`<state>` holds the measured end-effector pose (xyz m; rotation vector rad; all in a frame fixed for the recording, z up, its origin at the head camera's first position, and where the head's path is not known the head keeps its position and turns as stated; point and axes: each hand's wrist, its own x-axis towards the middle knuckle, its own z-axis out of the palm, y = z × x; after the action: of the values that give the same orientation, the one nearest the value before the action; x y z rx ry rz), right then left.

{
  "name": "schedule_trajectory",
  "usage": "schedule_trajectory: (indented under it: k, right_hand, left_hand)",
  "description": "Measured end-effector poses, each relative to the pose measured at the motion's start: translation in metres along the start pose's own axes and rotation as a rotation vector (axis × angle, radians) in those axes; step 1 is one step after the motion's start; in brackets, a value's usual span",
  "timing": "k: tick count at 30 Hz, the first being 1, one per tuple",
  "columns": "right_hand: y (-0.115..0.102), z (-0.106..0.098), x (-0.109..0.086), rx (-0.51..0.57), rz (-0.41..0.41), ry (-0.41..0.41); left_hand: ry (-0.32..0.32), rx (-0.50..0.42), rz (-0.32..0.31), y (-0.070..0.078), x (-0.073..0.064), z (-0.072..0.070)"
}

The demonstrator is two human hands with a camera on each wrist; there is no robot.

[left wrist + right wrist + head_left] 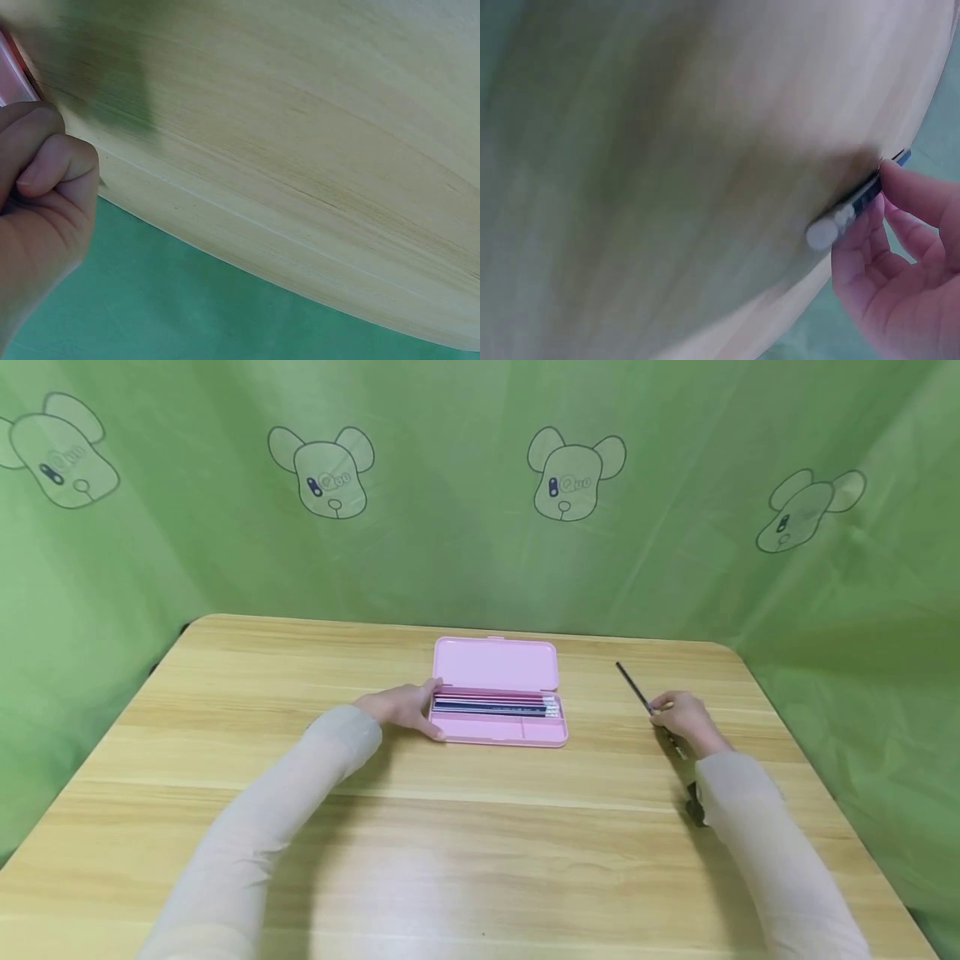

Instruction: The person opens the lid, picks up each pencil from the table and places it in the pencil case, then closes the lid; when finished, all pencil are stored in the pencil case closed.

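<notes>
A pink pencil case (480,728) lies open near the far side of the table, its lid (495,664) tipped back. Several dark and reddish pencils (487,705) with white eraser ends lie side by side in its long rear compartment. At the case's left end, my left hand (405,706) grips it, thumb by the front corner and fingers toward the hinge. Curled fingers (45,146) meet the pink edge in the left wrist view. Off to the right, my right hand (684,718) pinches a dark pencil (632,683) between thumb and fingers, white eraser end (823,234) toward the wrist.
Both hands work over a light wooden table (480,860) with rounded far corners. Green curtains (450,568) printed with cartoon bear heads hang behind it and along both sides. A small black device (696,806) shows at the right wrist.
</notes>
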<state>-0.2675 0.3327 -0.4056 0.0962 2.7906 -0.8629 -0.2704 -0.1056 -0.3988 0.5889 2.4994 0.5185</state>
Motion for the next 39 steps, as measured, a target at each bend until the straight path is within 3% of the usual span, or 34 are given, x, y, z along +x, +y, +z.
schedule_trajectory:
  k: [10,18,22,28,39]
  right_hand:
    - [-0.018,0.009,0.003,-0.021,-0.1,-0.018]
    - [-0.043,0.021,0.004,0.011,-0.217,0.069]
    - [-0.057,0.026,0.005,0.056,-0.241,0.073]
    - [-0.078,0.034,0.013,0.07,-0.281,0.044]
    - [-0.111,0.06,0.025,0.044,-0.496,-0.026]
  left_hand:
    - [0.014,0.014,0.016,0.0,0.001,0.0]
    - [0.015,0.018,0.02,-0.001,0.003,0.001]
    - [0.018,0.021,0.022,-0.001,0.003,0.001]
    - [0.02,0.015,0.02,-0.002,0.003,0.002]
    - [0.02,0.017,0.023,-0.001,0.003,0.002]
